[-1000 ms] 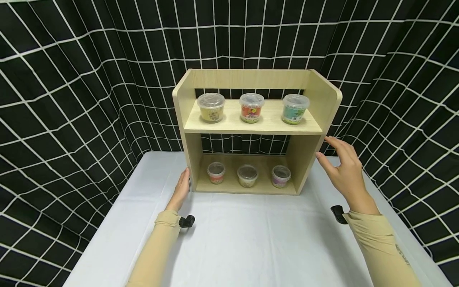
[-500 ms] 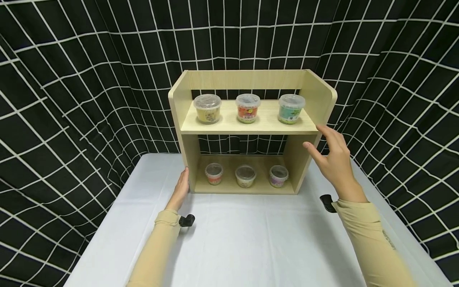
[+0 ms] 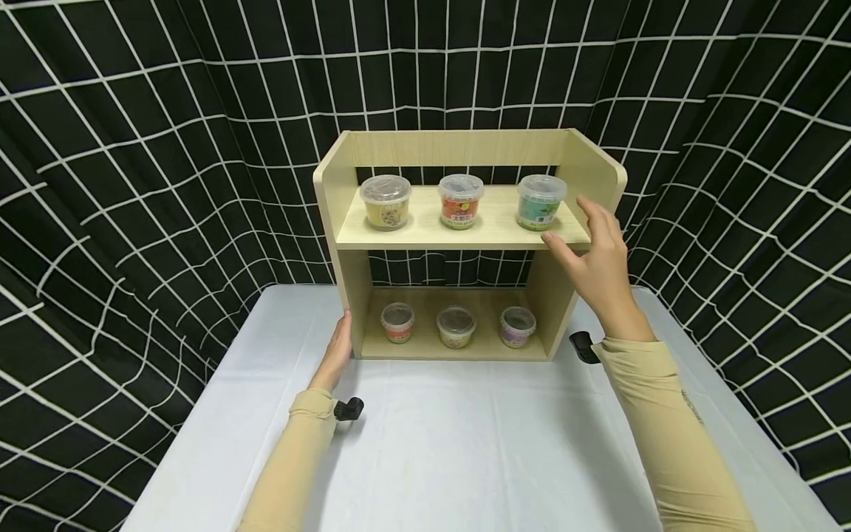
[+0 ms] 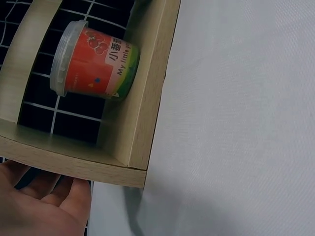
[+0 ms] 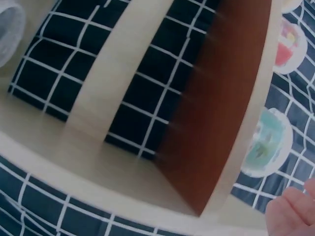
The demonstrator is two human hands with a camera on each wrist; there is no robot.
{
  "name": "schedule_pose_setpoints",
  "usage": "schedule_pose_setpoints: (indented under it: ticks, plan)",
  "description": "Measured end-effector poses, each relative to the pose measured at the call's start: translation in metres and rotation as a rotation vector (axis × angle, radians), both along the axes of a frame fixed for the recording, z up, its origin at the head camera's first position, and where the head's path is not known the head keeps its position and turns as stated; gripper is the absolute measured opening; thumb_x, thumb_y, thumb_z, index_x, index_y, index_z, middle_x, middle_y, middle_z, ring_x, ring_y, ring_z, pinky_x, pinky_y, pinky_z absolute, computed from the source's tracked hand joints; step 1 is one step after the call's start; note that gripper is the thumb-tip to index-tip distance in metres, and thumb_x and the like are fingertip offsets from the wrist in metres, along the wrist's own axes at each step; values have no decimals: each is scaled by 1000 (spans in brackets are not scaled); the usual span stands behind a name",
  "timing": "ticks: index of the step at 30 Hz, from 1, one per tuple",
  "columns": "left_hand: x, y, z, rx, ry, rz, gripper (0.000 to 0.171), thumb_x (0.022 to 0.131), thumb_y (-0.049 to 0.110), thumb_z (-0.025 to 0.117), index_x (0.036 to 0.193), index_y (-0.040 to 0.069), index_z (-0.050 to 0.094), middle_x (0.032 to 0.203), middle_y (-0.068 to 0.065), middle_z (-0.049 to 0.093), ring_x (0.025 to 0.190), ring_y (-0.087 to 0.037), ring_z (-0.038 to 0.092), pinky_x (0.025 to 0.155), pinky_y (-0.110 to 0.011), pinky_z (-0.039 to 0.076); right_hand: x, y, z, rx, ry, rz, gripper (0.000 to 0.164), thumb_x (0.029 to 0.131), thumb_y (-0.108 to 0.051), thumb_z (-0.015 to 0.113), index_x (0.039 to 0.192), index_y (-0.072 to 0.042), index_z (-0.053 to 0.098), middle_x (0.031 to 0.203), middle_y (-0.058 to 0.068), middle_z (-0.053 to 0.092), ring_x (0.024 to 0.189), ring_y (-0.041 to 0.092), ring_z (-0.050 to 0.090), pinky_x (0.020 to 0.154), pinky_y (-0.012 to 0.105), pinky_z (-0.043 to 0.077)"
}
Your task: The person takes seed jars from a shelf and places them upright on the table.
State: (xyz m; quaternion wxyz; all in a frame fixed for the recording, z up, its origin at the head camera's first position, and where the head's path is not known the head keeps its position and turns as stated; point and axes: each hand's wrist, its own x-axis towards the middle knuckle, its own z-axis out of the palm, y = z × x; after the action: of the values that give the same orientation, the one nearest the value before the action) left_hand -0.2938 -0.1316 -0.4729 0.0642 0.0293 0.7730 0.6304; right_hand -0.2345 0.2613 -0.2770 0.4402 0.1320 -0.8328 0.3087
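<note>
A pale wooden two-tier shelf (image 3: 459, 246) stands on a white-covered table. On its upper tier sit three clear-lidded plastic tubs: a yellow tub (image 3: 388, 210), a red tub (image 3: 460, 208) and a teal tub (image 3: 540, 207). My right hand (image 3: 600, 267), thumb and fingers spread with nothing between them, is at the shelf's right front, just right of the teal tub (image 5: 266, 145). My left hand (image 3: 335, 355) rests its straightened fingers along the outside of the left side panel. In the left wrist view, fingers (image 4: 74, 199) lie beside that panel.
The lower tier holds a small red-labelled tub (image 3: 398, 325), a cream tub (image 3: 456, 329) and a purple-labelled tub (image 3: 516, 329). White cloth (image 3: 432, 436) covers the table before the shelf. A black curtain with a white grid (image 3: 153, 185) surrounds three sides.
My right hand has moved left and upward from beside the shelf's right panel to near the teal tub. The left hand stays at the left panel. The head view has shifted slightly.
</note>
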Motion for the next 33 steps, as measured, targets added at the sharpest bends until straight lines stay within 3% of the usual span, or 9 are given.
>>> schedule_pose_setpoints:
  ticks: [6, 8, 13, 15, 18, 26, 33]
  plan:
    - [-1, -2, -2, -14, 7, -20, 91, 86, 74, 14, 149, 10, 3, 154, -13, -1, 138, -29, -4, 110, -48, 1, -6, -8, 8, -13, -64, -5, 74, 80, -26, 75, 139, -1, 37, 136, 20, 39, 127, 27, 35, 106, 43, 28]
    - [4, -2, 6, -14, 0, -33, 86, 90, 68, 13, 149, 7, 1, 153, -15, -3, 138, -30, -5, 110, -49, 0, -8, -10, 10, -10, -74, -14, 76, 81, -28, 74, 139, 1, 36, 136, 21, 38, 129, 27, 32, 107, 43, 26]
    - [3, -3, 6, 11, -15, -39, 80, 93, 64, 14, 149, 8, 1, 153, -13, -4, 138, -29, -6, 110, -48, 0, -16, -13, 15, -12, -104, -49, 79, 82, -30, 73, 140, 3, 32, 138, 22, 34, 131, 27, 29, 109, 41, 23]
    - [-3, -4, -3, 20, -6, -22, 86, 89, 69, 16, 149, 10, 3, 154, -11, -2, 138, -27, -4, 111, -47, 1, -19, -13, 18, -10, -121, -60, 79, 82, -30, 73, 140, 4, 30, 139, 22, 32, 131, 27, 27, 109, 40, 22]
    - [-3, -3, -5, 22, 17, 8, 88, 88, 71, 19, 149, 9, 6, 154, -12, 2, 138, -28, -1, 111, -48, 4, -22, -14, 21, -14, -144, -64, 80, 83, -30, 71, 141, 4, 28, 141, 22, 29, 132, 28, 25, 110, 40, 20]
    - [-1, -2, -4, 60, 90, 84, 78, 93, 62, 28, 148, 7, 17, 151, -15, 15, 137, -32, 12, 110, -48, 14, -27, -16, 26, -37, -200, -75, 82, 85, -31, 69, 142, 5, 23, 144, 22, 24, 134, 27, 19, 111, 37, 16]
    - [-1, -1, -3, 78, 106, 103, 75, 94, 59, 30, 147, 5, 20, 150, -16, 19, 136, -33, 17, 109, -45, 20, -33, -15, 27, -48, -240, -90, 82, 86, -33, 68, 142, 4, 22, 144, 23, 23, 134, 27, 18, 111, 37, 15]
